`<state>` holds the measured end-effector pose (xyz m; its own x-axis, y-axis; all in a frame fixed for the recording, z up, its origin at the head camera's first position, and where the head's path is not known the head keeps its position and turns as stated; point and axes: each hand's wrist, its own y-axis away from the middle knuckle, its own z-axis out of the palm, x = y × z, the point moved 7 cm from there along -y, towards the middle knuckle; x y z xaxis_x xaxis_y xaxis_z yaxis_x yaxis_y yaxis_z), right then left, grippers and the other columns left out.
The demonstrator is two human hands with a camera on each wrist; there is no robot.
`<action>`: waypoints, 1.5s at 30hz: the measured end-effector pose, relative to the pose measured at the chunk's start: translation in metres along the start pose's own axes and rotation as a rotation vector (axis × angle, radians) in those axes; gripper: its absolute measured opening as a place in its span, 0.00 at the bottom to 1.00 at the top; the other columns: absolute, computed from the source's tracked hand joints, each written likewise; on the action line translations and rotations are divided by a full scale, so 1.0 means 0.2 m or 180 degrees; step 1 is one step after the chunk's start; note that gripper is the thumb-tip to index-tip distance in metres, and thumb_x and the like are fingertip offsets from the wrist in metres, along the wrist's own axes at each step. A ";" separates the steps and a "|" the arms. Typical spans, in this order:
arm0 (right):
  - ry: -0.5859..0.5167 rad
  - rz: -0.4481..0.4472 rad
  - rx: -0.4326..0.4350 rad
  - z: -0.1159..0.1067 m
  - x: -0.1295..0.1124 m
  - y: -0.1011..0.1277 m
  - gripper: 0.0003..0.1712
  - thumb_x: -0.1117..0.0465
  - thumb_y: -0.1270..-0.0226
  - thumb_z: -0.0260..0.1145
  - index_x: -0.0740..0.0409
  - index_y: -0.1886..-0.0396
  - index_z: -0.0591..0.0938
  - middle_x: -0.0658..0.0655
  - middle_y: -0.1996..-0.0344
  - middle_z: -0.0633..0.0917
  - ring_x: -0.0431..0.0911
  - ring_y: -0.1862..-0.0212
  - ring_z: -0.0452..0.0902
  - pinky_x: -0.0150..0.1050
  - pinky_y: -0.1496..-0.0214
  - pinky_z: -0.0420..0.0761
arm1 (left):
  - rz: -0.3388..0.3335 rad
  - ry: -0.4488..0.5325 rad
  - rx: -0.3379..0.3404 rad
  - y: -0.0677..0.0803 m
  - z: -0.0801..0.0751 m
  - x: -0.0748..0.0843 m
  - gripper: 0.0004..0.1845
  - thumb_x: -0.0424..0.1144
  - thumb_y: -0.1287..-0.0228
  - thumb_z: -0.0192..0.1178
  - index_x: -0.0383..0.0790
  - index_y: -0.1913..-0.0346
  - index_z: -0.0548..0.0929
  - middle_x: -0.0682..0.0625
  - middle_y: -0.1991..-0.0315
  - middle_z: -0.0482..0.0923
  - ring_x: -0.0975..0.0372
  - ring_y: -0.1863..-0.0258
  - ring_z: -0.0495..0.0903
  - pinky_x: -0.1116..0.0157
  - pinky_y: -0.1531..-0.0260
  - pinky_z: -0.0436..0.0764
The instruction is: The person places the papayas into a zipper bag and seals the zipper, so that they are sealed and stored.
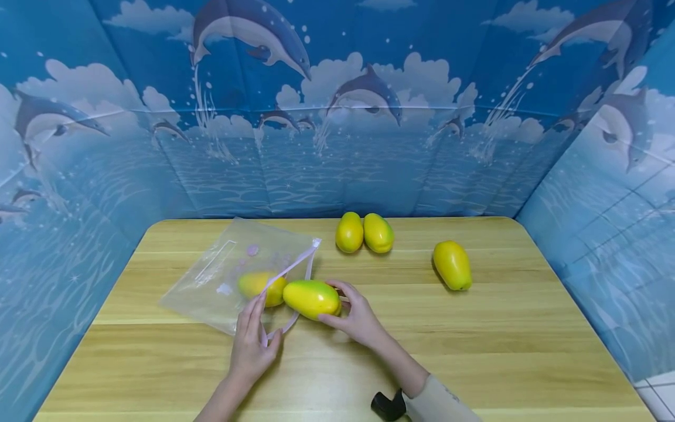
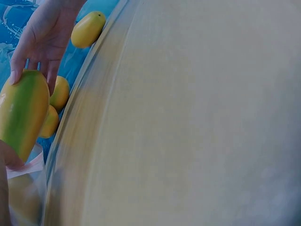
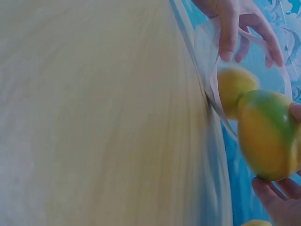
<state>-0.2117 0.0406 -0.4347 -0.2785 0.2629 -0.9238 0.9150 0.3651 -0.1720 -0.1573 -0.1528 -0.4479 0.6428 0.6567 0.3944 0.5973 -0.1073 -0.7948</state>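
I have a yellow-green mango (image 1: 312, 298) in my right hand (image 1: 358, 318), fingers curled round its right end, its other end at the mouth of the clear zip bag (image 1: 232, 275). It sits just above the desk (image 1: 474, 340), near the middle and a little toward the front edge. My left hand (image 1: 252, 346) pinches the bag's lower lip and holds the mouth open. A second mango (image 1: 258, 286) already lies inside the bag, touching the one I hold through the opening. The bag stretches toward the desk's back left corner. Two more mangoes (image 1: 364, 232) lie side by side, touching, by the back edge, and a single mango (image 1: 452, 265) lies apart toward the right.
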 end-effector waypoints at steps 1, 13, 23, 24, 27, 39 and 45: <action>0.0000 -0.0008 -0.0003 0.01 0.02 -0.01 0.34 0.65 0.50 0.71 0.65 0.42 0.70 0.62 0.44 0.73 0.57 0.44 0.69 0.52 0.45 0.74 | 0.0002 0.0006 -0.0003 0.00 0.00 0.00 0.44 0.26 0.70 0.64 0.23 0.40 0.64 0.34 0.44 0.66 0.50 0.46 0.65 0.70 0.34 0.57; -0.0072 -0.0006 -0.0050 0.10 0.10 -0.05 0.37 0.56 0.50 0.72 0.62 0.40 0.69 0.59 0.44 0.73 0.53 0.45 0.70 0.47 0.46 0.76 | 0.0093 0.0139 -0.0023 0.00 0.00 0.01 0.42 0.23 0.71 0.63 0.22 0.41 0.65 0.34 0.44 0.67 0.51 0.44 0.64 0.70 0.35 0.58; -0.0182 0.0065 0.0001 0.14 0.05 -0.09 0.35 0.62 0.48 0.70 0.65 0.40 0.68 0.66 0.44 0.70 0.58 0.46 0.68 0.50 0.47 0.77 | 0.0169 0.0147 0.0023 0.00 0.00 0.02 0.38 0.26 0.67 0.60 0.21 0.43 0.67 0.33 0.45 0.68 0.49 0.47 0.65 0.69 0.35 0.59; -0.0165 0.0076 0.0020 0.16 0.07 -0.10 0.35 0.61 0.48 0.70 0.64 0.40 0.68 0.65 0.44 0.70 0.57 0.46 0.68 0.48 0.47 0.77 | 0.0177 0.0149 0.0028 -0.01 0.00 0.02 0.38 0.27 0.67 0.59 0.21 0.43 0.67 0.33 0.46 0.68 0.49 0.47 0.65 0.68 0.35 0.59; -0.0123 0.0087 0.0056 0.17 0.10 -0.12 0.36 0.58 0.48 0.70 0.61 0.39 0.69 0.62 0.45 0.70 0.53 0.46 0.69 0.45 0.47 0.77 | 0.0196 0.0149 0.0037 -0.01 0.00 0.03 0.37 0.27 0.66 0.58 0.21 0.43 0.67 0.33 0.46 0.68 0.48 0.46 0.65 0.68 0.35 0.58; 0.0168 0.0030 0.0330 0.20 0.11 -0.18 0.36 0.56 0.52 0.73 0.63 0.44 0.71 0.58 0.50 0.78 0.48 0.51 0.74 0.35 0.53 0.79 | 0.0168 0.0136 -0.0027 -0.01 0.01 0.03 0.38 0.26 0.67 0.60 0.21 0.42 0.66 0.33 0.46 0.68 0.49 0.49 0.66 0.71 0.36 0.58; 0.0223 -0.0056 0.0462 0.22 0.11 -0.20 0.34 0.57 0.53 0.73 0.64 0.46 0.72 0.59 0.54 0.77 0.49 0.54 0.73 0.35 0.58 0.81 | 0.0187 0.0168 -0.0052 -0.01 0.01 0.03 0.39 0.25 0.67 0.60 0.20 0.42 0.65 0.33 0.46 0.67 0.48 0.49 0.66 0.71 0.35 0.58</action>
<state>-0.2422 -0.0083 -0.4633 -0.3101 0.3212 -0.8948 0.9409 0.2387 -0.2404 -0.1560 -0.1474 -0.4458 0.7011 0.6088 0.3713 0.5652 -0.1569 -0.8099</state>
